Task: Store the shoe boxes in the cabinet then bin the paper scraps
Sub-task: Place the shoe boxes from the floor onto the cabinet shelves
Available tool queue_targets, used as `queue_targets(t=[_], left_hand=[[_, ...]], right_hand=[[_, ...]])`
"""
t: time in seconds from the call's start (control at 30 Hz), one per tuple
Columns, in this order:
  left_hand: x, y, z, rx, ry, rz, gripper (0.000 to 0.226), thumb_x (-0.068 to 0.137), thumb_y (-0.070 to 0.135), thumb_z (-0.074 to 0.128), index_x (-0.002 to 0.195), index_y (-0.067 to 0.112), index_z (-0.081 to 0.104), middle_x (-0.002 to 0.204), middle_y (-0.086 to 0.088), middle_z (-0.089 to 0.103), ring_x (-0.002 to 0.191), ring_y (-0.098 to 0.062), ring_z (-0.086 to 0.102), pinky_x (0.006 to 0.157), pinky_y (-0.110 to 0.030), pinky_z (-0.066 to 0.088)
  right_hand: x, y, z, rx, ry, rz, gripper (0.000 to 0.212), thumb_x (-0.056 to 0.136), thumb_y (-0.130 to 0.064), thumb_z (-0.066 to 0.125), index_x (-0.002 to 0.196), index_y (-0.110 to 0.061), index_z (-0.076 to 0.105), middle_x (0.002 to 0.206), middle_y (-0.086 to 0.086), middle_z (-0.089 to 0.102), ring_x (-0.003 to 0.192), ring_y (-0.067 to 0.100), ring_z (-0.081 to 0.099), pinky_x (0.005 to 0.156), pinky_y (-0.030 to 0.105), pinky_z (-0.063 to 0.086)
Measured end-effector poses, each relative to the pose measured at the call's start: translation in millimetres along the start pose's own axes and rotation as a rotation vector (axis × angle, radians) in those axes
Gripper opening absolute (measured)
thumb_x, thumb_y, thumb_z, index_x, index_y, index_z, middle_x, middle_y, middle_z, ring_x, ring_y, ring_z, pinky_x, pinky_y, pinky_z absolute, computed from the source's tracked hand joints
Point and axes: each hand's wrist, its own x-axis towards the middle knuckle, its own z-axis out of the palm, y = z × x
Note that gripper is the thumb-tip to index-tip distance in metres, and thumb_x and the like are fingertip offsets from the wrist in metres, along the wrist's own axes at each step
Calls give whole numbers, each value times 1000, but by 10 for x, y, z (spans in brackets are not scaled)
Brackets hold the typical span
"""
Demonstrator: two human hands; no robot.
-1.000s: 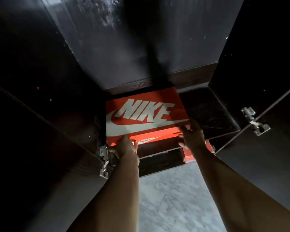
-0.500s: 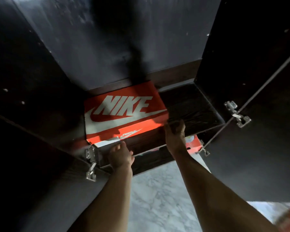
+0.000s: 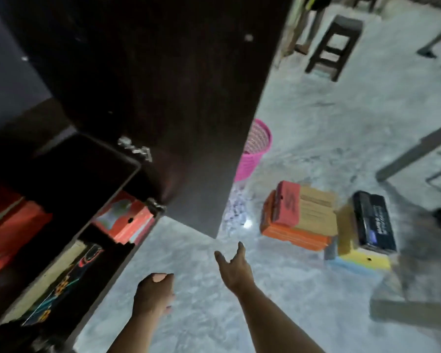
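**Boxes lie ahead and to my right, past the open door**

Both my hands are empty. My right hand (image 3: 236, 270) stretches forward with the grip wide, fingers spread and pointing up the floor (image 3: 189, 263) toward the pile. My left hand (image 3: 154, 293) hangs lower and closer to me, its grip curled loosely shut on nothing.

The shoe boxes (image 3: 301, 217) still to be stored sit on the floor ahead and to the right of my right hand, well apart from it. The orange ones and the tan one are stacked slantwise, their long sides running away from me and a little leftward. Just beside them on the right a black box (image 3: 373, 221) rests on a yellow one, its long axis also pointing away. My right hand is plainly the nearer; I judge the left must follow across to take a box by both ends.

The cabinet (image 3: 69, 179) stands to my left with boxes already on its shelves. Its open door (image 3: 189, 98) juts out between the shelves and the pile, its lower corner close ahead of my right fingertips, so I should swing wide of that edge. The floor between me and the pile is bare. Paper scraps (image 3: 236, 212) lie near the pink basket (image 3: 255, 149), beyond the door's edge, left of the boxes.
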Motion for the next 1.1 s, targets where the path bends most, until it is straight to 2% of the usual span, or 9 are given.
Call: queue_targets(t=[0.1,0.33,0.53,0.67,0.77,0.87,0.93,1.03,1.1], left_hand=[[-149,65,663,158,-98,64,10,95,27,67,92,19,60,96,-8,67,93,-31,69,87,-46,59],[-94,281,2298,391,-251,115,17,87,34,74,99,22,70,103,-6,69,89,-29,70,82,-44,61],[552,450,3764,521,-219,159,18,90,28,69,107,22,67,108,-4,68,89,-25,67,91,-48,59],[1287,620,4732,653,-203,250,42,91,31,68,130,21,58,127,-10,65,106,-29,67,93,-40,56],[1791,768,5310,721,-175,354,58,93,34,68,144,15,47,139,-15,59,123,-33,60,89,-33,46],[2294,957,5686,670,-152,390,66,94,32,66,151,12,38,145,-13,54,130,-33,55,96,-32,42],[2619,1028,5824,616,-164,354,69,93,38,67,152,17,37,145,-9,55,126,-32,59,105,-39,47],[2889,1001,5958,512,-222,283,48,91,46,68,133,27,52,125,-2,67,109,-24,66,101,-49,53],[2945,939,5982,451,-244,259,44,90,50,69,125,27,55,115,2,68,101,-18,66,96,-46,56]], right_hand=[[32,551,-563,80,52,89,90,99,-56,52,163,-17,3,161,19,37,146,37,41,113,40,37],[600,1645,-1861,211,197,260,85,100,-56,51,163,-17,10,160,19,39,143,38,43,111,44,41],[1844,2286,-2669,268,266,341,78,100,-55,53,161,-17,22,158,17,42,143,37,43,110,43,40],[2919,2601,-3093,251,368,340,77,98,-54,56,160,-18,27,156,15,43,141,38,45,109,48,41],[3642,2867,-3255,285,463,356,82,96,-53,58,159,-14,25,154,18,45,137,40,48,109,50,44],[4190,3082,-3314,393,506,357,84,94,-54,61,155,-9,25,147,18,51,132,40,53,102,42,46],[4446,3191,-3286,448,455,317,81,90,-52,68,152,-11,35,138,12,59,126,35,59,96,35,47],[4677,3394,-3190,508,421,269,86,68,-70,70,141,-26,54,121,-3,70,110,24,68,95,43,57],[4694,3471,-3123,506,436,241,73,76,-67,72,138,-30,57,116,-8,70,104,18,67,91,38,56]])
